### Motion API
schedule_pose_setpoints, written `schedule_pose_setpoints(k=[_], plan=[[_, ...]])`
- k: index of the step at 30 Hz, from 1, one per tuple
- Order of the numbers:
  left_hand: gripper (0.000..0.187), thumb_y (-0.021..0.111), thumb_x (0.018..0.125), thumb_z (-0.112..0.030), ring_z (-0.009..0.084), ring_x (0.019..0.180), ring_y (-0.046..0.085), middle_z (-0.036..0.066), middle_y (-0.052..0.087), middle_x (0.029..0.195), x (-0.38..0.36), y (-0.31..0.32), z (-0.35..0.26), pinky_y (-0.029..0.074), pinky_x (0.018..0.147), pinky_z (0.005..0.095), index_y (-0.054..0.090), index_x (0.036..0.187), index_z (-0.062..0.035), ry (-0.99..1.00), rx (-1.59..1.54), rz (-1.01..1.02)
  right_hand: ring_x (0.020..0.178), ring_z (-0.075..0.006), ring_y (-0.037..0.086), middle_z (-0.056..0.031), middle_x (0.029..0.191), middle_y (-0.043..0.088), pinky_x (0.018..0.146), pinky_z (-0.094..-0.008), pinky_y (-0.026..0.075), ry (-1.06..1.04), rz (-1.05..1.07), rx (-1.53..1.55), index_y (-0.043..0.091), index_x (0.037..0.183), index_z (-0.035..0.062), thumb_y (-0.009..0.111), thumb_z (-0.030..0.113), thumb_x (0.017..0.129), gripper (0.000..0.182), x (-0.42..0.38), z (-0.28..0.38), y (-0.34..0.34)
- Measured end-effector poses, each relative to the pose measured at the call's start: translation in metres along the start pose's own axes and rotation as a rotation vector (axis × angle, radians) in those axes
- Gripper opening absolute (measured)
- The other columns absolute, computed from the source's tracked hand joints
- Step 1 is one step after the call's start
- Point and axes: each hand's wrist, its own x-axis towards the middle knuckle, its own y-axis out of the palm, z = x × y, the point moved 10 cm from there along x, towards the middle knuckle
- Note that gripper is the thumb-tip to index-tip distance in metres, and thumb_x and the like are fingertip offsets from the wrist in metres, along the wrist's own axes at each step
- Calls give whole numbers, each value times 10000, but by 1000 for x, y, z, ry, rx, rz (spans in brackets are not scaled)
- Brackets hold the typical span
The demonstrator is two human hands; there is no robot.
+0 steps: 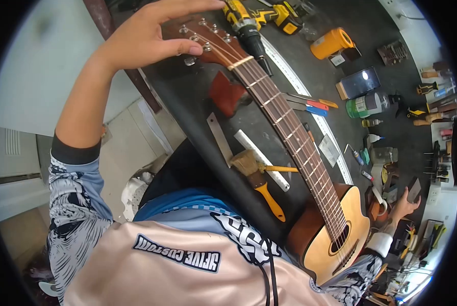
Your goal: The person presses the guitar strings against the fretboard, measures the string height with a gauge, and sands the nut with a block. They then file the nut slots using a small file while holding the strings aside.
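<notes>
An acoustic guitar (349,209) slants across the view, its pale top facing up and its body at the lower right. My left hand (136,38) straddles the headstock, thumb over the tuning pegs and index finger stretched along the far edge; the other fingers are hidden. Far out at the right, my right hand (403,206) holds a dark, flat rectangular piece (414,189) between thumb and fingers; its kind is too small to make out. Beneath the neck lie a brush with a yellow handle (270,202) and a small hammer-like tool with a yellow handle (281,168).
On the dark workbench (187,97) are a yellow cordless drill (244,23), a long metal ruler (289,71), an orange container (332,43), a phone (360,82), a green spray bottle (367,105) and several files (310,104). Tools hang along the right wall.
</notes>
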Motion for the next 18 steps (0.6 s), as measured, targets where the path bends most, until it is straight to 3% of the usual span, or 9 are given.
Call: schedule_pose_setpoints(k=[2, 5, 6, 9, 10, 11, 14, 15, 18], plan=[[828, 891, 773, -338, 396, 1453, 394, 184, 534, 1479, -9, 6, 29, 281, 1206, 493, 536, 1483, -103, 62, -73, -44, 1270, -371, 560, -247, 1425, 529, 1122, -443, 397, -269, 35, 67, 512, 1428, -25, 810, 328, 872, 724, -18, 130, -39], [919, 904, 744, -374, 409, 1462, 359, 186, 443, 1546, -6, 13, 27, 265, 1210, 503, 483, 1520, -118, 202, 36, 21, 1311, -344, 528, -226, 1447, 522, 1143, -440, 363, -317, 6, 24, 510, 1449, -13, 758, 274, 926, 646, -84, 301, -94], [971, 911, 728, -391, 412, 1468, 344, 184, 413, 1564, -2, 15, 27, 252, 1217, 507, 448, 1540, -127, 185, 61, 77, 1342, -286, 499, -210, 1453, 519, 1128, -415, 376, -431, -15, 57, 488, 1477, 8, 747, 255, 936, 649, -103, 336, -107], [1107, 930, 684, -430, 413, 1481, 317, 181, 341, 1604, 3, 17, 35, 237, 1229, 511, 357, 1587, -145, 191, 157, 205, 1397, -305, 425, -223, 1523, 416, 1155, -434, 343, -434, 137, 322, 331, 1546, -11, 715, 183, 951, 735, -165, 413, -129], [1140, 936, 673, -436, 408, 1480, 319, 182, 330, 1608, 3, 18, 43, 249, 1227, 506, 334, 1596, -145, 218, 194, 221, 1405, -327, 411, -232, 1543, 376, 1164, -446, 330, -531, 137, 330, 265, 1568, -19, 700, 158, 955, 772, -185, 438, -138], [1172, 941, 661, -441, 403, 1480, 321, 182, 319, 1611, 3, 19, 50, 260, 1226, 502, 311, 1604, -145, 246, 234, 234, 1429, -362, 361, -274, 1572, 304, 1193, -466, 265, -480, 220, 364, 181, 1587, -2, 661, 91, 948, 805, -204, 453, -139], [1187, 941, 664, -431, 363, 1499, 298, 188, 276, 1629, -5, 12, 99, 281, 1226, 486, 286, 1610, -138, 135, -170, 120, 1446, -372, 340, -261, 1585, 284, 1194, -475, 254, -519, 285, 311, 171, 1589, 0, 689, 154, 940, 844, -249, 476, -143], [1111, 925, 708, -407, 335, 1447, 410, 210, 410, 1559, -14, -1, 84, 376, 1168, 431, 326, 1588, -88, 169, -160, 2, 1456, -367, 325, -254, 1581, 289, 1196, -473, 247, -455, 315, 323, 167, 1590, -3, 706, 191, 936, 869, -264, 474, -142], [819, 780, 754, 1, 255, 1439, 444, 87, 572, 1476, -16, 31, 106, 375, 1182, 393, 481, 1510, -92, 134, -312, -79, 1460, -351, 323, -245, 1569, 312, 1201, -467, 234, -309, 308, 330, 177, 1592, -1, 699, 238, 947, 863, -299, 487, -146]])
